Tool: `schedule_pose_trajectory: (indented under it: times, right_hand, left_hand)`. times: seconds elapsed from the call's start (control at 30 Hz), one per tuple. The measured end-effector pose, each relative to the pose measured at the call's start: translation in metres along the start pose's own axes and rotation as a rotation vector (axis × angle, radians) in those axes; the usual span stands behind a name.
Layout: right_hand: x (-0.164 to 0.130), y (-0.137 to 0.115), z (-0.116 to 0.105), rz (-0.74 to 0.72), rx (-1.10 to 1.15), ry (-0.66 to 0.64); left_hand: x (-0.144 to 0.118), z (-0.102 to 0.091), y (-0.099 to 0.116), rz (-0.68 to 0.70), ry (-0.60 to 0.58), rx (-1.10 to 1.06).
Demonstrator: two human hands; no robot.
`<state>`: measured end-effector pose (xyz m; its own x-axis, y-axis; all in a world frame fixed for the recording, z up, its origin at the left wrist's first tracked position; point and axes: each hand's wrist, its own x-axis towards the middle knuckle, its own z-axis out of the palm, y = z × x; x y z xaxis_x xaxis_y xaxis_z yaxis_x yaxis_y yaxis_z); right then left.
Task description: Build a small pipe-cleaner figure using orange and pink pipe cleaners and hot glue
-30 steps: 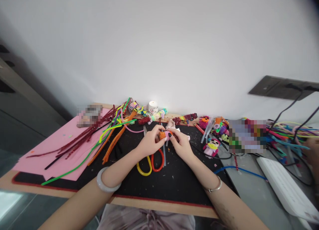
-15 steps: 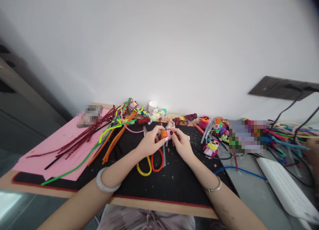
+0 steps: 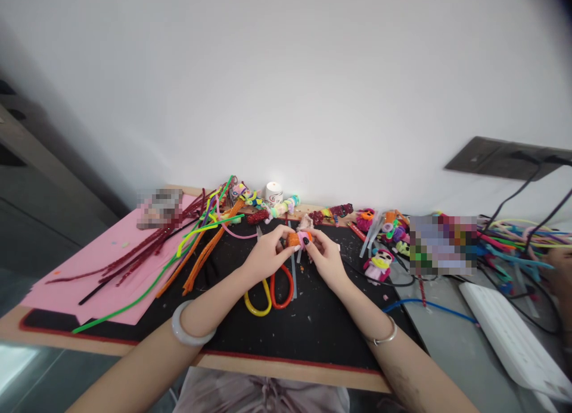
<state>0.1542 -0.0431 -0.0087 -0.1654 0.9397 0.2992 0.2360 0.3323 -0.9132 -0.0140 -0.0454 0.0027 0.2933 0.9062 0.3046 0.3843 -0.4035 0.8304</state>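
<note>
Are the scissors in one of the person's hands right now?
No, the scissors lie on the black mat, while the left hand and right hand hold a small orange piece.

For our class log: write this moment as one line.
left hand: holds orange piece | right hand: pinches same piece | below: scissors on black mat

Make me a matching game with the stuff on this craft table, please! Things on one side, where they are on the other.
Things:
1. orange fuzzy piece
2. scissors
3. pink paper
4. white jar

Places:
A. at the back, by the wall
B. pinched between the left hand and right hand
C. at the mat's left side, under fuzzy sticks
D. flat on the black mat, below the hands

Pairs: 1-B, 2-D, 3-C, 4-A
</note>
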Motion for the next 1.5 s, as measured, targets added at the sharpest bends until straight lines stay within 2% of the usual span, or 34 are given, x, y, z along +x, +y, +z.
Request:
schedule_pose_trajectory:
  times: [0.53, 0.87, 1.0, 1.13, 1.33, 1.5]
  right_hand:
    - [0.0007, -0.0006, 0.0005, -0.012, -0.03, -0.01]
    - [-0.0018, -0.0005, -0.0005, -0.009, 0.1, -0.049]
    - [-0.0023, -0.0014, 0.0007, -0.002, 0.119, -0.047]
    - [-0.002, -0.0018, 0.0014, -0.006, 0.143, -0.037]
    - [-0.0017, -0.0021, 0.0017, -0.008, 0.168, -0.034]
    - [-0.0011, -0.0012, 0.0012, -0.008, 0.153, -0.039]
  left_hand:
    - [0.0001, -0.0006, -0.0016, -0.01, 0.001, -0.002]
    - [-0.0002, -0.0016, -0.0004, -0.053, -0.022, -0.14]
    - [0.0001, -0.0018, -0.0002, -0.042, -0.027, -0.098]
    - [0.0002, -0.0022, 0.0007, 0.038, 0.055, -0.008]
    - [-0.0002, -0.0036, 0.0028, 0.284, 0.139, 0.037]
    - [-0.0008, -0.0035, 0.0018, 0.328, 0.151, 0.037]
